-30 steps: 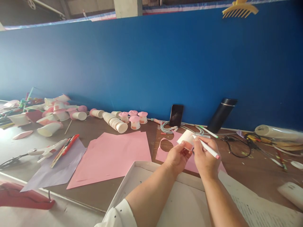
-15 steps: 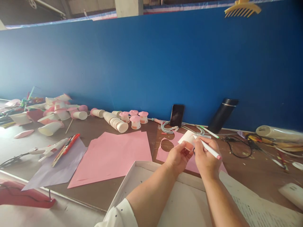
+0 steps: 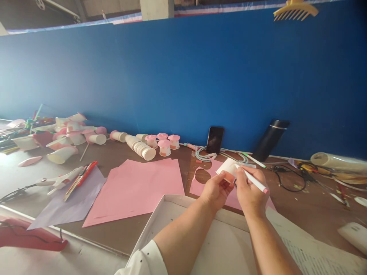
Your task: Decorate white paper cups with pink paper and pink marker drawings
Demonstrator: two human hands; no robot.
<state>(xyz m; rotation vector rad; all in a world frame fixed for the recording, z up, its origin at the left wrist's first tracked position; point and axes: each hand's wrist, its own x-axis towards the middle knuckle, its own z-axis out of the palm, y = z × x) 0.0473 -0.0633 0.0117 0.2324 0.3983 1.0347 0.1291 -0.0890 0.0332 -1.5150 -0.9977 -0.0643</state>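
My left hand (image 3: 217,191) grips a small white paper cup (image 3: 227,167), tilted on its side, with a pinkish patch near my fingers. A white marker with a pink end (image 3: 256,181) is held in my right hand (image 3: 252,193), its tip at the cup's surface. Beneath both hands lies pink paper with a round hole, its cut sheet (image 3: 197,187) partly covered. Farther left stand several small cups with pink paper roofs (image 3: 164,147), beside a row of nested white cups (image 3: 140,147).
Pink sheets (image 3: 140,187) and a red cutter (image 3: 83,177) lie left. A phone (image 3: 215,139) and black bottle (image 3: 271,140) lean on the blue partition (image 3: 183,76). An open white box (image 3: 160,210) sits below my forearms; cables (image 3: 289,179) lie right.
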